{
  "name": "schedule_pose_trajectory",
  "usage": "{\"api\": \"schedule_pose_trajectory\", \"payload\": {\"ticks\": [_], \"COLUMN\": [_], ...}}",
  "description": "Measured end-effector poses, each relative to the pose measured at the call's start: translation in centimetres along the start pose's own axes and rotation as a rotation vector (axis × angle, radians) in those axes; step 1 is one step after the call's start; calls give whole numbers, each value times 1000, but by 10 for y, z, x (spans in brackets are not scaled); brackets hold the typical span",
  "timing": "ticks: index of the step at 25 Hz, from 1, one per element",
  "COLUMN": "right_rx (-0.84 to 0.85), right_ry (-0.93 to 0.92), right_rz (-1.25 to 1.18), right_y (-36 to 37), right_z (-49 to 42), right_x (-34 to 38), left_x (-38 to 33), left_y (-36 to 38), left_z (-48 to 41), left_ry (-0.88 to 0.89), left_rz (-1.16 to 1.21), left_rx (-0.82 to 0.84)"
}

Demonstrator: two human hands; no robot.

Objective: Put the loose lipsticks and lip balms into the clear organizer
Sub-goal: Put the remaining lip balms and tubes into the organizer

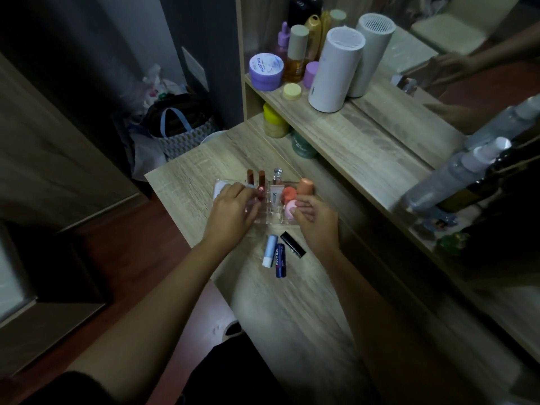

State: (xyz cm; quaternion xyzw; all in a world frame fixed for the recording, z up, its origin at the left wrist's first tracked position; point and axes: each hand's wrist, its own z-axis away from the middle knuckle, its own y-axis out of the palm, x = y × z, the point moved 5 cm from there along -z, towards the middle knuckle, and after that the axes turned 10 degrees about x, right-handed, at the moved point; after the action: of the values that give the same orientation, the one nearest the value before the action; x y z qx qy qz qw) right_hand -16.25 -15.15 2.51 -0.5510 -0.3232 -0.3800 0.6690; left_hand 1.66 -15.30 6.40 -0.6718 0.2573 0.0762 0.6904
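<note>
The clear organizer [270, 219] stands on the wooden table and holds two reddish lipsticks [255, 178], a white tube [276, 197], a coral egg-shaped balm [289, 194], a peach one [305, 185] and a pink one [290, 209]. My left hand [230, 213] rests over the organizer's left side, its fingertips on a red lipstick [261, 190]. At the organizer's right side, my right hand [317, 220] touches the pink balm with its fingers. Loose in front lie a light blue balm stick [269, 250], a dark blue Nivea stick [280, 260] and a black lipstick [293, 244].
A shelf [365, 127] behind carries a purple jar [266, 70], bottles, a yellow lid and a white cylinder [336, 68]. Spray bottles [455, 173] stand at the right by a mirror. A bag [178, 127] sits on the floor to the left.
</note>
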Motion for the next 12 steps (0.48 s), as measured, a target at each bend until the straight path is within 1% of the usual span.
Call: {"api": "schedule_pose_trajectory", "payload": {"ticks": [2,4,6,9,12], "right_rx": [10,97,168,129,101], "right_ry": [-44,-83,-64,-15,65], "right_rz": [95,173,219,232,201], "right_y": [-1,7,19,34,43], "right_z": [24,50,70,79,76], "right_x": [-9,-20,-28,-30,-34], "left_x": [3,5,4,-5,-6], "left_y": [15,39,60,78,80], "left_z": [25,47,60,66,74], "left_ry": [43,66,51,2,-52], "left_rz": [67,66,93,122,167], "left_rx": [108,282,393,422,358]}}
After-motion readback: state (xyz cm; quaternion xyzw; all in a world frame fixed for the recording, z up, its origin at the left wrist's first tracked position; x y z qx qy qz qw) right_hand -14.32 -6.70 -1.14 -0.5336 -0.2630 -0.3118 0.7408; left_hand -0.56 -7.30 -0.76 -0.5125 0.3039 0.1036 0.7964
